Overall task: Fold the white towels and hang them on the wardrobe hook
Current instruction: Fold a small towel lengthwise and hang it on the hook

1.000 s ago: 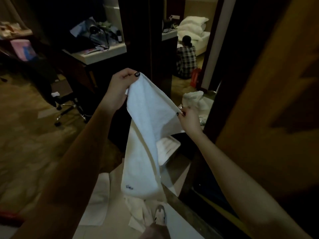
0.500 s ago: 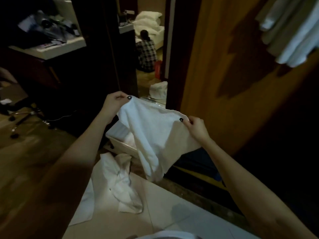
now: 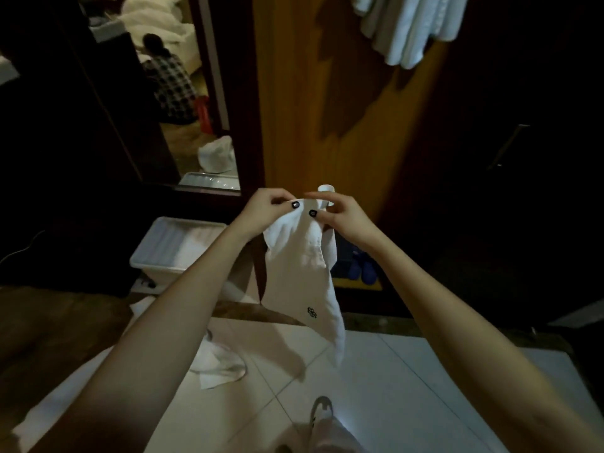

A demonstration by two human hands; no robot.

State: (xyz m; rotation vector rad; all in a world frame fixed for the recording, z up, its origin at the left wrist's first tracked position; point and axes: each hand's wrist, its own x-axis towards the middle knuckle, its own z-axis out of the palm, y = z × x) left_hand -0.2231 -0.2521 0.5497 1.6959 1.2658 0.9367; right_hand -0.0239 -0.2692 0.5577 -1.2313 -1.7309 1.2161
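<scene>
Spread apart a moment ago, the left hand (image 3: 264,207) and right hand (image 3: 341,215) now meet mid-scene, fingers pinching together the top corners of the white towel (image 3: 294,273), which hangs halved below them, so the first fold looks done.

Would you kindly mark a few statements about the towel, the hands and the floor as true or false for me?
1. Both the left hand and the right hand grip the white towel at its top edge. True.
2. The towel's logo is red. False: it is dark.
3. A crumpled towel lies on the floor tiles. True.
4. The white bin stands to the right of the hands. False: it stands to their left.
</scene>
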